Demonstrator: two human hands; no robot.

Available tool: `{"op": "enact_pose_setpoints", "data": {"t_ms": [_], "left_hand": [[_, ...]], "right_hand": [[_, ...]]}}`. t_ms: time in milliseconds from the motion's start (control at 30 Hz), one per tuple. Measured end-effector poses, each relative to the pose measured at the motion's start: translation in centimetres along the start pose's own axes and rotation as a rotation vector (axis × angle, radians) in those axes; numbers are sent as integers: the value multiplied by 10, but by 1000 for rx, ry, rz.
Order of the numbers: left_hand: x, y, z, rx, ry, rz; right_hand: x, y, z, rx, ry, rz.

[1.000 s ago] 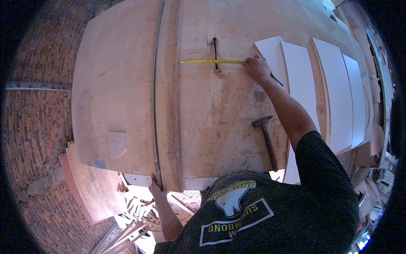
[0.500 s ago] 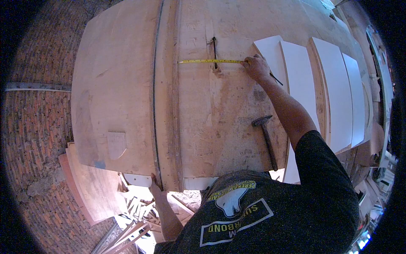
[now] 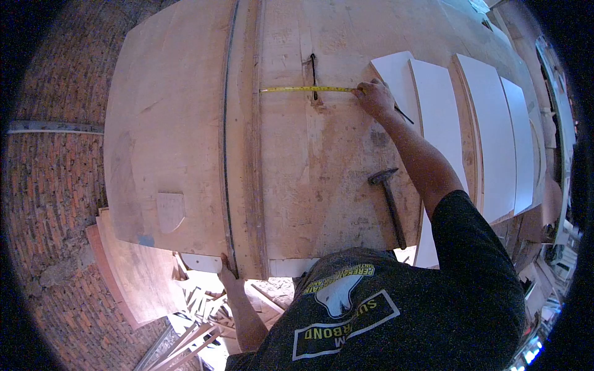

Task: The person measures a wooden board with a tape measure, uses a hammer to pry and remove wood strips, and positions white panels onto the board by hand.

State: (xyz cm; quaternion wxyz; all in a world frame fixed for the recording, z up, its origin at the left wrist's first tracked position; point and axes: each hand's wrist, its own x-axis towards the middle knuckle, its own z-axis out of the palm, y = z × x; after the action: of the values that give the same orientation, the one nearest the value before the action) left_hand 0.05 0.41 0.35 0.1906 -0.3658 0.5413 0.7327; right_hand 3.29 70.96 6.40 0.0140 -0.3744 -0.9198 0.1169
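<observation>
My right hand is closed on a yellow tape measure. Its blade runs straight left across the plywood tabletop to a long wooden strip. A dark thin stick, perhaps a pencil, pokes out from under the same hand. At the near edge of the table, my left hand grips the near end of the long strip, its fingers partly hidden. A hammer lies on the wood below my right forearm. Beyond the blade, a narrow dark slot marks the tabletop.
Several white panels lie along the right side. A small wooden offcut rests on the left of the tabletop. Scrap wood pieces are heaped on the floor below, and a brick wall stands at left.
</observation>
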Motion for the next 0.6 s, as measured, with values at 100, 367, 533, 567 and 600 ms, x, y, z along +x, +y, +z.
{"op": "enact_pose_setpoints", "data": {"t_ms": [100, 367, 533, 567, 600], "left_hand": [[0, 0, -1, 3, 15, 7], [22, -2, -22, 73, 11, -58], [-19, 9, 1, -68, -25, -24], [-43, 16, 17, -181, 77, 0], [-24, 6, -11, -139, 181, 136]], "right_hand": [[2, 5, 7, -5, 21, -10], [-1, 15, 0, 79, 64, -137], [-41, 46, -40, 278, 187, 97], [-47, 65, -41, 316, 221, 118], [-54, 85, -47, 363, 218, 138]]}}
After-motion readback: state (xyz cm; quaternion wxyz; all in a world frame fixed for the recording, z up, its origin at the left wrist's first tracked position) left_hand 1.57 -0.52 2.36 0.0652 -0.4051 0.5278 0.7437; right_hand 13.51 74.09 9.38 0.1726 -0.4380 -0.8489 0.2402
